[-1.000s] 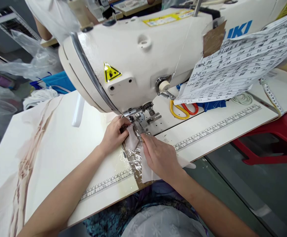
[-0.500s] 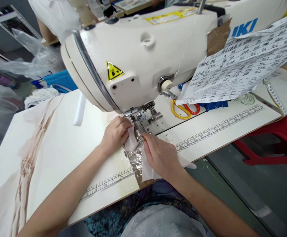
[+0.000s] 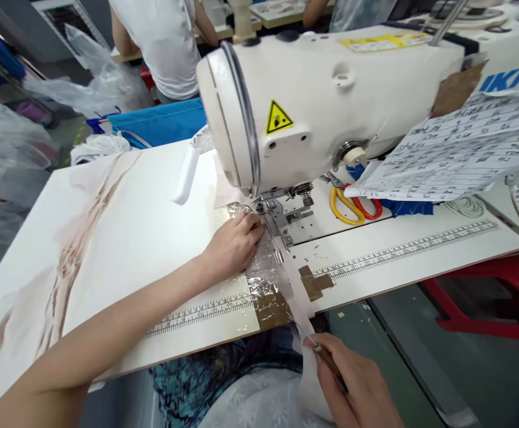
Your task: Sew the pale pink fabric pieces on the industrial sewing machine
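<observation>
the right hand [image 3: 357, 380] is drawn back from the sewing machine [image 3: 321, 101] to beyond the near edge of the table [image 3: 152, 238], and the awl [image 3: 329, 361] in it now shows its handle and thin shaft. the pale cloth strip [image 3: 298, 285], earlier bunched between the hands, now runs from the needle area over that edge. brown tape [image 3: 315, 283] is uncovered beside it, and the machine sits farther right in view.
</observation>
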Demonstrator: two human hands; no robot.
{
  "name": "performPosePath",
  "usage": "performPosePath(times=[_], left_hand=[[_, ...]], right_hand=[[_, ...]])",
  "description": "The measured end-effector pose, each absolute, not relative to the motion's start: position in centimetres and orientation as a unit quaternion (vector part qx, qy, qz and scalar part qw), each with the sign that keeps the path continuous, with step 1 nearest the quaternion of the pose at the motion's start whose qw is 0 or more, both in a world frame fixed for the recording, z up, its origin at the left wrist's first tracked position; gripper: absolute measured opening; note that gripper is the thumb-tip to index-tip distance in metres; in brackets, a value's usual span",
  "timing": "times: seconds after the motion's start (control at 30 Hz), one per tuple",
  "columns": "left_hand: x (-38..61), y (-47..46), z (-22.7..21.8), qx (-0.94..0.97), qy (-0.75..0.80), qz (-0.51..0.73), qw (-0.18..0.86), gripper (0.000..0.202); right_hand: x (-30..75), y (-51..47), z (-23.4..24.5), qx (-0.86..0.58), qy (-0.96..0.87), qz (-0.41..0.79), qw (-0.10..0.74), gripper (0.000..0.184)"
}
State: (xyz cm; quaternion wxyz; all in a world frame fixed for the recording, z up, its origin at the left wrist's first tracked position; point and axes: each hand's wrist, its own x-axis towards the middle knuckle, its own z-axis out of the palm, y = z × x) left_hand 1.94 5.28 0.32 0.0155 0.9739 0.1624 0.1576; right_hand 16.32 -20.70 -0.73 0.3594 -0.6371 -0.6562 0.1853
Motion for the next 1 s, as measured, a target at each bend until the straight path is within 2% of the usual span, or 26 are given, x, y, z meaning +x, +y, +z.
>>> performPosePath(times=[0.13, 0.3, 0.7, 0.87, 1.0], left_hand=[[2.5, 3.4, 0.0, 0.962, 0.216, 0.165, 0.012, 0.032], [1.7, 3.0, -0.2, 0.969, 0.19, 0.158, 0.015, 0.041], [1.4, 3.0, -0.2, 0.974, 0.184, 0.135, -0.001, 0.047], [1.2, 3.6, -0.4, 0.967, 0.208, 0.143, 0.042, 0.046], [1.2, 4.2, -0.4, 0.965, 0.216, 0.138, 0.06, 0.046]], right_hand=[[17.4, -22.4, -1.1, -0.657, -0.649, 0.181, 0.338, 0.028], [17.9, -23.2, -1.8, -0.696, -0.601, 0.193, 0.341, 0.023], [16.7, -23.1, -2.0, -0.747, -0.435, 0.328, 0.382, 0.03], [16.0, -21.9, -1.4, -0.754, -0.325, 0.389, 0.418, 0.035], [15.2, -21.1, -2.5, -0.654, -0.147, 0.524, 0.526, 0.039]])
